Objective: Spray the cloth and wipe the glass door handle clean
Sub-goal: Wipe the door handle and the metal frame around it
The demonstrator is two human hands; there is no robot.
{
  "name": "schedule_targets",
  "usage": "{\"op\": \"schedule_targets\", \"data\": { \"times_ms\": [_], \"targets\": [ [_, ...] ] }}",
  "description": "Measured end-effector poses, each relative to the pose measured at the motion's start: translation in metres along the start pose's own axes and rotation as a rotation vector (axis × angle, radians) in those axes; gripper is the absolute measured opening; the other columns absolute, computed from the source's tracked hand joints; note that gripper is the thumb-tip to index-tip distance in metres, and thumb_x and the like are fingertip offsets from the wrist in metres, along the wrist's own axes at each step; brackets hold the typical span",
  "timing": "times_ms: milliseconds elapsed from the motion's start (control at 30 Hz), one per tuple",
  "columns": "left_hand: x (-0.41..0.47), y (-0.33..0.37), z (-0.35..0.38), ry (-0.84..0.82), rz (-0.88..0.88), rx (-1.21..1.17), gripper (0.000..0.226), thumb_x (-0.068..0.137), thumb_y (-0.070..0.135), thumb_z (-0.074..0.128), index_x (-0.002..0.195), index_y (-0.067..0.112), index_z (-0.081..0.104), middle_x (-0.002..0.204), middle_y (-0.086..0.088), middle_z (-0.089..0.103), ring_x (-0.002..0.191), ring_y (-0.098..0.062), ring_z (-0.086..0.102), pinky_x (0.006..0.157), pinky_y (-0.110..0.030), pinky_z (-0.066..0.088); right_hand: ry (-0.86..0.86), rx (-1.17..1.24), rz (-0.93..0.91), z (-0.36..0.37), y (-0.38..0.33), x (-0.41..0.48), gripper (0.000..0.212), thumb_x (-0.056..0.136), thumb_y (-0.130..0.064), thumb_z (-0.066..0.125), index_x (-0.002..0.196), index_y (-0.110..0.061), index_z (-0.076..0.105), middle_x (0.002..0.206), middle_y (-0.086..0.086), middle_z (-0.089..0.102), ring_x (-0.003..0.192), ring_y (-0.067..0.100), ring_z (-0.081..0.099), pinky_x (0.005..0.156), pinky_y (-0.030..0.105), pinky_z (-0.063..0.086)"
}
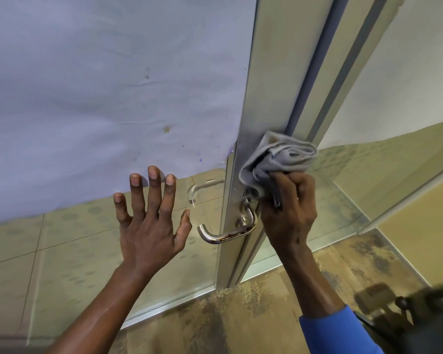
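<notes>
A metal lever door handle point(223, 235) with rust spots sticks out from the aluminium door frame point(264, 98). My right hand point(289, 208) grips a bunched grey cloth point(279, 159) and presses it against the frame just above the handle's base. My left hand point(149, 221) is spread flat with fingers apart on the glass door point(87, 238), just left of the handle, and holds nothing. A second handle point(202, 187) shows through the glass on the far side. No spray bottle is in view.
A pale lilac sheet point(100, 85) covers the upper glass. A worn brown patterned floor point(241, 315) lies below. A dark blurred object point(407, 310) sits at the lower right. More glass panels point(394, 175) stand to the right.
</notes>
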State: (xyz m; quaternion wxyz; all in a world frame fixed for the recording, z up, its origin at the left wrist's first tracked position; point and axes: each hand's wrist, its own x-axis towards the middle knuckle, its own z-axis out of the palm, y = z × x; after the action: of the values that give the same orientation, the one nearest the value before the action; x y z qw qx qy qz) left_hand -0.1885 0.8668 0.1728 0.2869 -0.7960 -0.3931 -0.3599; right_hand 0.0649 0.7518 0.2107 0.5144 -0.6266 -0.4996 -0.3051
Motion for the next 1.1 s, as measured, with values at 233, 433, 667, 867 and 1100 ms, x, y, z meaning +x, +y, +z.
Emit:
{"op": "schedule_targets", "data": {
  "times_ms": [233,433,667,867,1100],
  "targets": [
    [0.000,0.000,0.000,0.003,-0.008,-0.008,0.118,0.098,0.053,0.068,0.184,0.016,-0.006,0.192,-0.009,-0.020,0.178,-0.031,-0.023,0.141,-0.051,-0.020,-0.067,0.100,-0.084,0.013,-0.017,0.009,0.025,0.100,-0.019,0.076,0.124,-0.020,0.070,0.113,0.009,0.052,0.095,0.026,0.060,0.095,0.009,0.035],
    [0.001,0.001,0.000,0.004,-0.008,-0.004,0.119,0.099,0.054,0.068,0.184,0.016,-0.006,0.191,-0.008,-0.020,0.178,-0.031,-0.023,0.141,-0.051,-0.021,-0.344,-0.137,-0.236,0.000,0.011,-0.041,0.022,0.101,-0.028,0.080,0.121,-0.020,0.077,0.104,0.016,0.066,0.088,0.030,0.060,0.065,0.040,0.053],
    [0.000,0.001,0.002,0.012,-0.009,-0.011,0.119,0.098,0.054,0.068,0.184,0.016,-0.005,0.192,-0.008,-0.019,0.178,-0.031,-0.022,0.142,-0.051,-0.020,-0.058,-0.030,-0.007,-0.001,0.005,0.000,0.031,0.101,-0.025,0.077,0.125,-0.013,0.062,0.115,0.011,0.052,0.100,0.025,0.055,0.083,0.012,0.036],
    [0.000,0.001,0.003,0.008,-0.011,-0.018,0.118,0.098,0.054,0.067,0.184,0.016,-0.005,0.192,-0.008,-0.019,0.178,-0.031,-0.023,0.141,-0.051,-0.021,-0.093,0.012,-0.111,0.013,-0.007,0.004,0.043,0.093,-0.013,0.085,0.130,-0.019,0.066,0.118,0.012,0.050,0.098,0.029,0.061,0.092,0.012,0.040],
    [-0.001,0.001,0.002,0.003,-0.009,-0.019,0.119,0.098,0.054,0.069,0.184,0.017,-0.005,0.192,-0.007,-0.019,0.178,-0.030,-0.023,0.141,-0.050,-0.020,-0.385,-0.160,-0.311,-0.007,0.027,-0.034,0.038,0.100,-0.019,0.079,0.136,-0.023,0.071,0.105,0.019,0.071,0.088,0.034,0.065,0.068,0.045,0.056]
  ]
}}
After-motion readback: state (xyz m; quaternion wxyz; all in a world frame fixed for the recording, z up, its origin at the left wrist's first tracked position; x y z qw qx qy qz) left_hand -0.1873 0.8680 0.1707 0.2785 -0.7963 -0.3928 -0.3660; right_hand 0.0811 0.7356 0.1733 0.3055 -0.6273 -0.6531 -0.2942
